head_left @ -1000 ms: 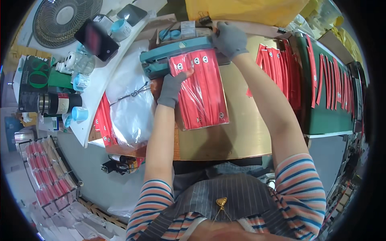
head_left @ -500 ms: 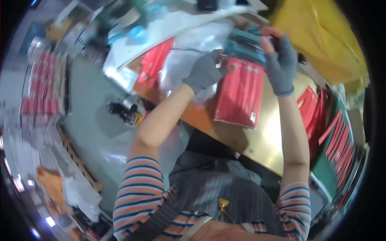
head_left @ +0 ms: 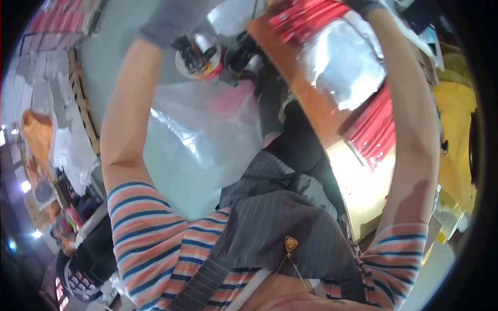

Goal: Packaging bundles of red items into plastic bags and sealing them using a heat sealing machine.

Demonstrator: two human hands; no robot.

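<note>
My left hand (head_left: 174,23), in a grey fingerless glove, reaches to the top edge, smeared by motion with its fingers not clear. Beside it is a white round holder (head_left: 194,61) with black and white pieces in it. At the top right my right hand (head_left: 365,6), gloved the same way, is mostly cut off by the picture's edge. Its fingers are hidden. It is nearest to some red flat strips (head_left: 306,19) at the top. A clear-wrapped bundle of red strips (head_left: 374,129) lies on the table, partly behind my right forearm.
Clear plastic bags (head_left: 342,62) lie on the brown table (head_left: 303,78). A large clear sheet (head_left: 202,140) covers part of the grey-green floor. Stacked red packs (head_left: 57,18) stand at the far left, above white piles (head_left: 44,98). Yellow material (head_left: 454,140) hangs at the right.
My view has swung left, so the table and red bundle appear farther right. My left hand has left the bundle and moved left over the floor. My right hand has come away from the blue-green device.
</note>
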